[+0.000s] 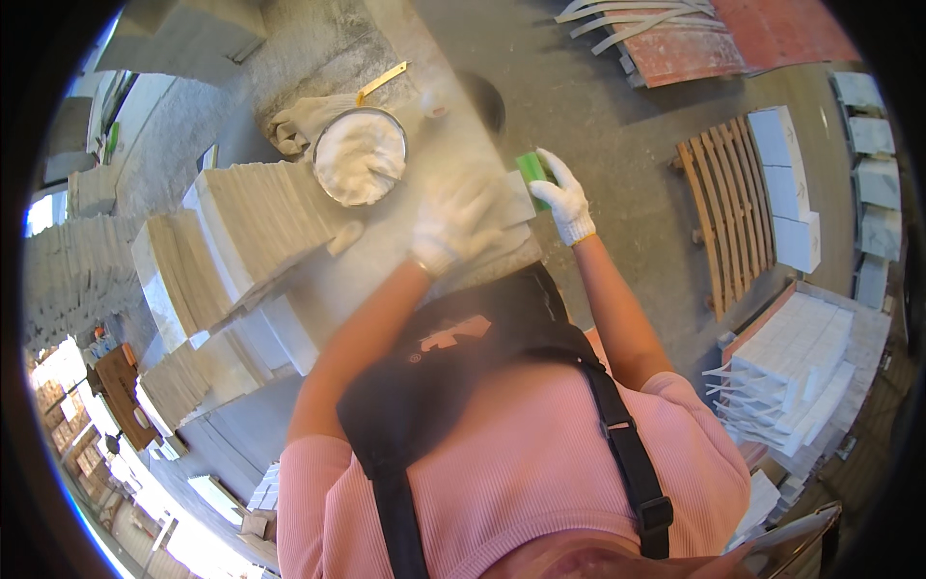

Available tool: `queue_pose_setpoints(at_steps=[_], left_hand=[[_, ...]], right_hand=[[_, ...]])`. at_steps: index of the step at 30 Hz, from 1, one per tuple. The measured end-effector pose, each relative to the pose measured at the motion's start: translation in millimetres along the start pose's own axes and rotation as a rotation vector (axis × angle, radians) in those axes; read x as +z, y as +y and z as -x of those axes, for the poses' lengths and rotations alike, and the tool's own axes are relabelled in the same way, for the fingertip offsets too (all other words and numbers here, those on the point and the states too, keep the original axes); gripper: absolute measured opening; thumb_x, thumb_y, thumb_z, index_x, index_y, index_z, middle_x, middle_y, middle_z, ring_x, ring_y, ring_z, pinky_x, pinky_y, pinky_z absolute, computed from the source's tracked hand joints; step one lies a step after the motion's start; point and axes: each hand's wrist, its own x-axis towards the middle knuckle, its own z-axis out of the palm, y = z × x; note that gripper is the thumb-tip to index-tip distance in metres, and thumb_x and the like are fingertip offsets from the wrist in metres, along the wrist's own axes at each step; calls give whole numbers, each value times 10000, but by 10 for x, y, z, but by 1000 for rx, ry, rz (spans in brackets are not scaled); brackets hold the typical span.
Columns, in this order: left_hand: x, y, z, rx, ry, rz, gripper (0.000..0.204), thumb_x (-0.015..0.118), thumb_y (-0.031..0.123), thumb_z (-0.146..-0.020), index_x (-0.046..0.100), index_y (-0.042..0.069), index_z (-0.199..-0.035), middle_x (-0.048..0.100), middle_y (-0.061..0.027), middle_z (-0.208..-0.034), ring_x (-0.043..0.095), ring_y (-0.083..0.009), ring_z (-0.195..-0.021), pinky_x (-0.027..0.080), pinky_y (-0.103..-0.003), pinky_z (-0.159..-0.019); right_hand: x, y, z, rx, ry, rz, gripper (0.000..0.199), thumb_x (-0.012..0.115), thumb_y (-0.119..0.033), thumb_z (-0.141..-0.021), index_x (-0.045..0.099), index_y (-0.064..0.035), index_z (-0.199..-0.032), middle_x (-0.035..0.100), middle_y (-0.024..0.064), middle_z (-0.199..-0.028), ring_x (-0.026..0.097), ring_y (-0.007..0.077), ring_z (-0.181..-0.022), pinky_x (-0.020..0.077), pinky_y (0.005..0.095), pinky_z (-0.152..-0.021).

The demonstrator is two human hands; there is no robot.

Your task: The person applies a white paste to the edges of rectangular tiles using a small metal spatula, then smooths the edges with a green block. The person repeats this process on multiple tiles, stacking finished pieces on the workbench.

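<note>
My right hand (567,201), in a white knitted glove, grips a flat green scraper (531,170) at the right edge of the worktable. Beside the scraper a pale flat tile (519,198) lies along that edge. Over the dusty tabletop (376,253), my gloved left hand (451,224) is smeared by motion. Its fingers look spread, and I see nothing held in it. Ahead of the left hand stands a round tub (360,156) of white paste with a groove in its surface.
A yellow utility knife (383,83) and a crumpled cloth (297,125) lie beyond the tub. Stacked slabs (260,222) crowd the left side. To the right, a wooden pallet (728,207) with white blocks (783,188) stands on the floor, near a pile of white tiles (796,352).
</note>
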Motion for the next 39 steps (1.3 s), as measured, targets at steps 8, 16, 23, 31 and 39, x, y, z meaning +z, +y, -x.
queue_pose_setpoints(at_steps=[8, 16, 23, 31, 39], left_hand=[[-17, 158, -64, -86, 25, -55, 771, 778, 531, -693, 595, 117, -1317, 588, -132, -1350, 522, -363, -1276, 398, -518, -1036], [48, 107, -28, -56, 45, -54, 739, 782, 495, -691, 599, 112, -1296, 585, -139, -1347, 515, -356, -1284, 402, -528, -1026], [-5, -22, -103, 165, -118, -86, 536, 759, 324, -720, 661, 139, -1214, 583, -84, -1359, 497, -346, -1302, 420, -526, -1025], [-162, 27, -188, 166, -260, -203, 547, 745, 206, -702, 654, 203, -1241, 535, -107, -1401, 423, -391, -1366, 406, -541, -1049], [-104, 152, -84, -97, -138, -160, 888, 867, 432, -629, 536, 181, -1414, 351, -209, -1558, 353, -505, -1371, 348, -601, -1079]], right_hand=[[-203, -170, 161, -20, 40, -116, 701, 660, -192, -858, 458, 1, -1500, 556, 93, -1435, 519, 199, -1307, 391, 335, -1107], [56, 96, -78, -95, -26, 61, 663, 697, -160, -856, 493, -7, -1468, 561, 119, -1420, 534, 209, -1284, 425, 336, -1081], [-202, 25, -5, 63, 6, -321, 657, 658, -166, -858, 483, -5, -1470, 589, 112, -1390, 571, 203, -1241, 455, 326, -1039], [-284, -219, 97, 133, -208, -272, 734, 662, -292, -818, 486, -21, -1476, 630, 69, -1270, 613, 157, -976, 487, 272, -802], [-304, -254, 267, 173, -332, -238, 722, 680, -311, -809, 517, -25, -1451, 636, 60, -1243, 588, 123, -916, 466, 256, -745]])
